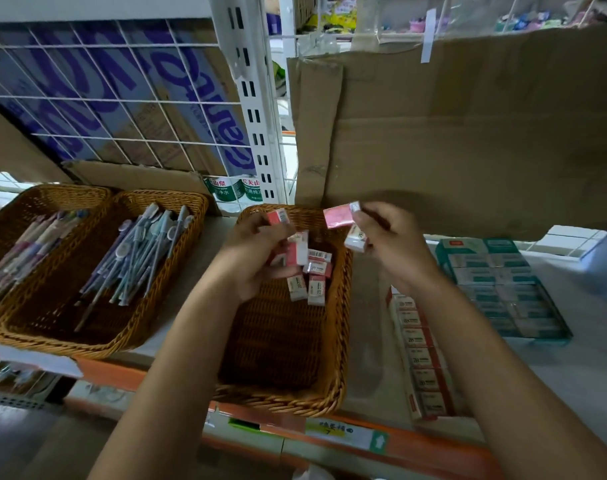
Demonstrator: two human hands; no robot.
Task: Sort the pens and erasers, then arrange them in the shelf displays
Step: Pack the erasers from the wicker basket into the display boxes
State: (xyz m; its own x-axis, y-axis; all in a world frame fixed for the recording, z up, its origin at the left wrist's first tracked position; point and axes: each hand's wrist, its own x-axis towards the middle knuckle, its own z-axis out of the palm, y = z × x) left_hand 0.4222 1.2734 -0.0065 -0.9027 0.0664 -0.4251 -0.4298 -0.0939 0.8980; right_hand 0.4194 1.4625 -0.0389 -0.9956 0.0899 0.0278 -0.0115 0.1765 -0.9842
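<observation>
From the head view: gripped a bunch of small pink-and-white wrapped erasers (296,252) in the curled left hand (257,251), above the brown woven wicker basket (340,341) on the shelf. Pinched a pink flat eraser (338,216) between the right hand (388,244) fingertips, just beside. Saw loose erasers (315,282) lying inside that basket, and pastel pens (142,251) heaped in the neighbouring basket.

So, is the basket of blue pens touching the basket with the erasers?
Apart. The head view shows a strip of grey shelf between the pen basket and the eraser basket.
</observation>
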